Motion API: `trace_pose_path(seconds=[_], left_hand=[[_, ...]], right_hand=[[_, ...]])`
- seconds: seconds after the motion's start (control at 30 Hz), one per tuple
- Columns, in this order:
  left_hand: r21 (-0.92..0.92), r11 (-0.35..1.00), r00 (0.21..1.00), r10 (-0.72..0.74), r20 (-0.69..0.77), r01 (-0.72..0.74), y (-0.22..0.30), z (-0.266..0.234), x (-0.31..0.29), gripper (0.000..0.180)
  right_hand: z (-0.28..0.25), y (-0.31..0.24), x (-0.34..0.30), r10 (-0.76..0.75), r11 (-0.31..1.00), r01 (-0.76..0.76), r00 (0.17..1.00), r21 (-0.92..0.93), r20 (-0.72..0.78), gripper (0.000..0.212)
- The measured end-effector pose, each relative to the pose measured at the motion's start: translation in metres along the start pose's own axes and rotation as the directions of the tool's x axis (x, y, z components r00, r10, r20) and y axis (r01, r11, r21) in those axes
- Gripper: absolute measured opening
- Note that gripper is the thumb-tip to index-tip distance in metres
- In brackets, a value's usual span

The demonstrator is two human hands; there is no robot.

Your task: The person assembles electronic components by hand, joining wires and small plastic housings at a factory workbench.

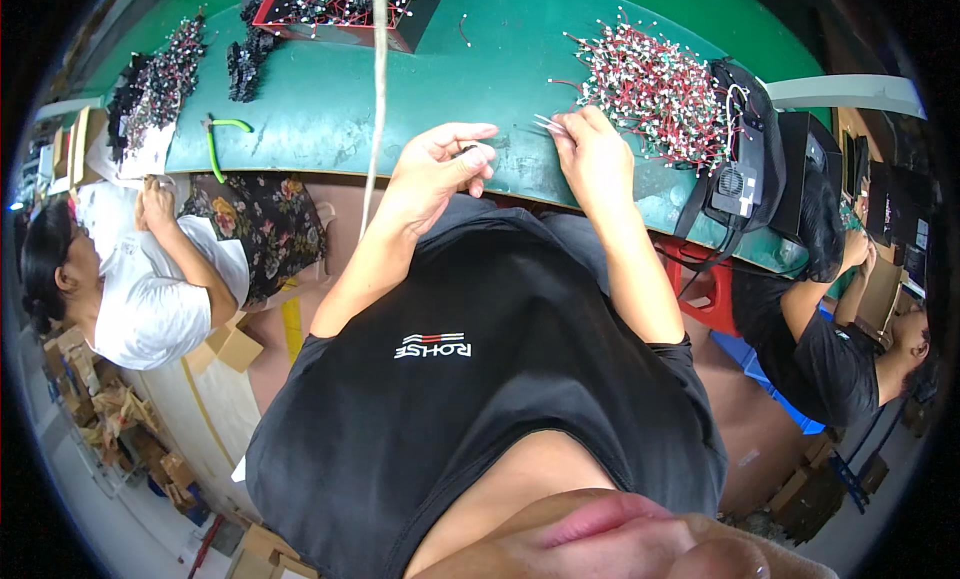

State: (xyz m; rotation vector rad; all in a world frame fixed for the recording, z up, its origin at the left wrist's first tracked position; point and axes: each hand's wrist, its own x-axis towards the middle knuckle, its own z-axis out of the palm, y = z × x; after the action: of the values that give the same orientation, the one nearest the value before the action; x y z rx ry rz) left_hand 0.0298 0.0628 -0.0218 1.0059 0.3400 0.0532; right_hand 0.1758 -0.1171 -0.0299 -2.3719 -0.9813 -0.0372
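Note:
Above the near edge of the green table, my left hand (437, 172) is closed, its thumb and fingers curled round a small black part (468, 150) that is mostly hidden. To its right, my right hand (598, 159) pinches two thin, pale prongs that look like tweezers (546, 124), pointing left toward my left hand. The two hands are apart. Just beyond my right hand lies a large heap of short red and black wires with white connectors (645, 89).
A red-rimmed box of wires (405, 34) stands at the back, with black parts (245, 64) beside it. Green-handled pliers (215, 144) lie left. A pale cord (378, 89) hangs in front. At right sits a black fan-like device (738, 187). A person works on either side.

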Motion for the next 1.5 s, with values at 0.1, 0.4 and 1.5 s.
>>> trace_pose_path(seconds=[0.1,0.4,1.5], left_hand=[[-0.074,0.996,0.995,-0.049,-0.083,0.043,-0.004,-0.005,-0.004,0.037],[-0.193,0.981,0.999,-0.016,-0.028,0.011,-0.007,0.000,0.006,0.037],[-0.247,0.954,0.956,0.220,0.193,-0.170,0.025,0.043,0.004,0.028]], right_hand=[[0.000,-0.007,-0.009,-0.036,0.997,0.035,0.999,0.065,0.018,0.017],[-0.017,0.000,-0.003,0.007,0.995,-0.003,0.999,0.102,-0.039,0.021],[-0.072,-0.059,0.000,-0.345,0.796,0.437,0.896,0.419,-0.279,0.037]])
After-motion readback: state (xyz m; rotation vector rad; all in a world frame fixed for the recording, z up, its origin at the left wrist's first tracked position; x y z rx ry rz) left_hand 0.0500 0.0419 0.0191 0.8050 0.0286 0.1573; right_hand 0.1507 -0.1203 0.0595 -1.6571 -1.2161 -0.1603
